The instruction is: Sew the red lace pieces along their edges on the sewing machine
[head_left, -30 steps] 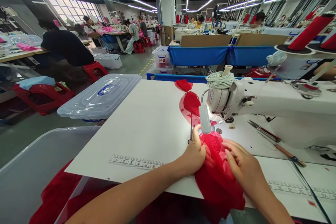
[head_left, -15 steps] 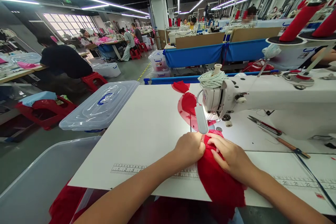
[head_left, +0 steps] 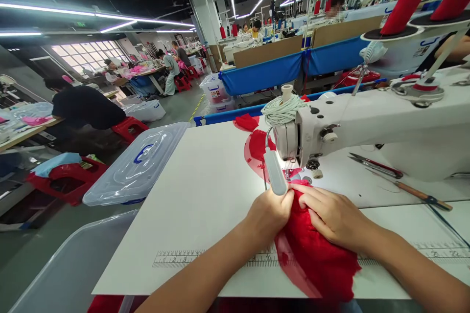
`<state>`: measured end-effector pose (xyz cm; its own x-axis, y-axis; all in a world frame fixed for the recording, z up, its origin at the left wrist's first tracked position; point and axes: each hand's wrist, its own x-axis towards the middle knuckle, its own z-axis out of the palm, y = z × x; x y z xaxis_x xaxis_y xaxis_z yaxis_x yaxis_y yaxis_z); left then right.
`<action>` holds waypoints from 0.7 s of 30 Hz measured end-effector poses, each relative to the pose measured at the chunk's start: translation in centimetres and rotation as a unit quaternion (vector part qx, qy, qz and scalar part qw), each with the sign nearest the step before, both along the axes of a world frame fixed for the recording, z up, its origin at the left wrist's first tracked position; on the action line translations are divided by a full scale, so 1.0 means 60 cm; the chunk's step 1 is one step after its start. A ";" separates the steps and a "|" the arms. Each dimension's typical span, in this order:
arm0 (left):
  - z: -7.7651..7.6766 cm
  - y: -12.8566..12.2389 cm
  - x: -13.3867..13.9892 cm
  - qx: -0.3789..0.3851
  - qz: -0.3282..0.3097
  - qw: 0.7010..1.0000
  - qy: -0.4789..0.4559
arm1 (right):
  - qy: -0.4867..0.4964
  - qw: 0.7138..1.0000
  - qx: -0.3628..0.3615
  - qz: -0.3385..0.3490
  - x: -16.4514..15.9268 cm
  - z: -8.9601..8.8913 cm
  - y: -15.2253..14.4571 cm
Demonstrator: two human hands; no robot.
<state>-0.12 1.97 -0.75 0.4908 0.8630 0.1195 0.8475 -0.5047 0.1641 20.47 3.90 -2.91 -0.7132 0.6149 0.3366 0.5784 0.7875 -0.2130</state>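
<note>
Red fabric (head_left: 316, 254), with a sheer pinkish layer along its left side, lies under my hands and hangs toward the table's front edge. My left hand (head_left: 273, 210) is closed, pinching the fabric's upper left edge just below the sewing machine's needle area. My right hand (head_left: 334, 215) rests on the same fabric, fingers bent and pressing it near the presser foot. The white sewing machine (head_left: 330, 127) stands right behind both hands. A small lamp head (head_left: 275, 173) partly covers the view of my left fingertips. More red pieces (head_left: 257, 146) lie behind the needle.
Snips (head_left: 374, 165) and a wooden-handled tool (head_left: 422, 194) lie right of my right hand. A ruler strip (head_left: 176, 258) runs along the white table's front. A lidded clear box (head_left: 135, 161) and an open bin (head_left: 81, 254) stand left. Red thread cones (head_left: 409, 2) stand at the right.
The view has tilted and shifted. My hands remain at the machine; the fabric is spread more to the right, and its sheer layer now shows along the left side.
</note>
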 end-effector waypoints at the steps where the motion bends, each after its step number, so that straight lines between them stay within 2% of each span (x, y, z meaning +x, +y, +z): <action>1: -0.002 -0.003 0.000 0.001 -0.027 1.000 0.004 | 0.002 1.000 0.002 0.001 0.000 0.000 -0.001; 6: -0.010 -0.015 0.000 0.046 -0.085 0.995 0.021 | 0.019 1.000 0.003 0.004 -0.002 0.000 -0.001; 13: -0.014 -0.015 -0.002 0.067 -0.059 0.996 -0.010 | 0.019 0.999 0.036 -0.012 -0.004 -0.010 -0.001; 21: -0.021 -0.014 -0.001 0.166 -0.061 0.984 -0.007 | 0.007 0.998 0.058 -0.037 -0.005 -0.013 -0.001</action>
